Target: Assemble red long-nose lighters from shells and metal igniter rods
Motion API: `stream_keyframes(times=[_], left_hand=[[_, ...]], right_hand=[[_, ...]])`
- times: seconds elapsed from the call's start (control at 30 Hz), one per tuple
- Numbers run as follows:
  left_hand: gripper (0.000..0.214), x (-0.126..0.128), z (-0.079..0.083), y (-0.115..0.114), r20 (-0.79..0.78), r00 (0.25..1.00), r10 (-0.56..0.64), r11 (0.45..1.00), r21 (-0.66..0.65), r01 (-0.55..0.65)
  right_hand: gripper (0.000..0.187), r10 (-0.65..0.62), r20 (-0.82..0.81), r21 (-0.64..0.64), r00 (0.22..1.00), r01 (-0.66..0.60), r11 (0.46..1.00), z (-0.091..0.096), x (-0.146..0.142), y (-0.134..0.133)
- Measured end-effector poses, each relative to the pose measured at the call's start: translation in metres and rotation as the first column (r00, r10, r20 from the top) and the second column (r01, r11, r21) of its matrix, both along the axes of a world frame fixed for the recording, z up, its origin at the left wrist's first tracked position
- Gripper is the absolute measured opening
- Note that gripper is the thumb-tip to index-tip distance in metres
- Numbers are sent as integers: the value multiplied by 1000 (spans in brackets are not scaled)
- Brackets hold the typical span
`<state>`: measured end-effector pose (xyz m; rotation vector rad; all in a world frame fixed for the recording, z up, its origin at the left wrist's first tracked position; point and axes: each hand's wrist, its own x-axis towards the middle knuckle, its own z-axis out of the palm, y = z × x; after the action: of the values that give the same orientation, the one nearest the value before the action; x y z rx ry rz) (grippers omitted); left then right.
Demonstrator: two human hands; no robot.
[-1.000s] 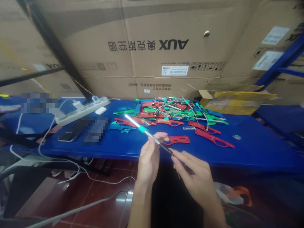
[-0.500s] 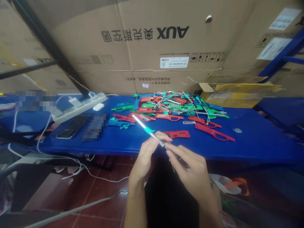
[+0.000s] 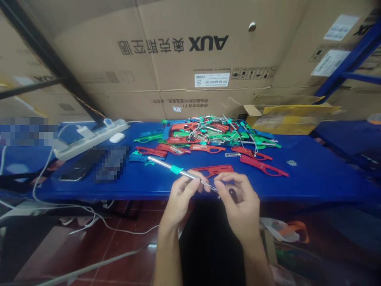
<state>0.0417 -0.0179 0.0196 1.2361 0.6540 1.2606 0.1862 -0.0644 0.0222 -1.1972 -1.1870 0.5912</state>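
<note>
My left hand is closed round the lower part of a silver metal tube, the barrel of a long lighter. A green plastic piece sits on the tube, which points up and left. Thin pale wires come out of its near end. My right hand pinches these wires between thumb and fingertips. A dark round-ended object shows inside the same hand; its kind is hidden by the fingers. Just beyond both hands lies a red lighter shell half.
A heap of red, green and blue lighter parts covers the middle of the blue table. Phones, a white power strip and a white case lie left. An open carton stands behind right.
The tube has swung lower and further left, nearer to level. My right hand has turned and drawn slightly away from its end, exposing the wires. The whole view has shifted slightly.
</note>
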Motion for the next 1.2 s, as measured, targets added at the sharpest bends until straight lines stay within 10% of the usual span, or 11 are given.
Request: stream_keyframes(times=[0.27, 0.73, 1.03, 1.2], left_hand=[[22, 0, -7, 3, 42, 997, 57, 996, 70, -60], [24, 9, -4, 2, -46, 999, -4, 1000, 7, 5], [24, 14, -8, 8, 37, 997, 64, 997, -38, -63], [26, 17, -10, 11, 65, 995, 82, 994, -84, -77]], right_hand=[[28, 252, -151, -233, 956, -283, 931, 0, 15, 3], [17, 173, 95, -144, 980, -159, 977, 5, 21, 3], [42, 127, -81, -138, 989, -137, 981, -2, 19, 5], [20, 96, -144, -148, 985, -117, 982, -6, 22, 8]])
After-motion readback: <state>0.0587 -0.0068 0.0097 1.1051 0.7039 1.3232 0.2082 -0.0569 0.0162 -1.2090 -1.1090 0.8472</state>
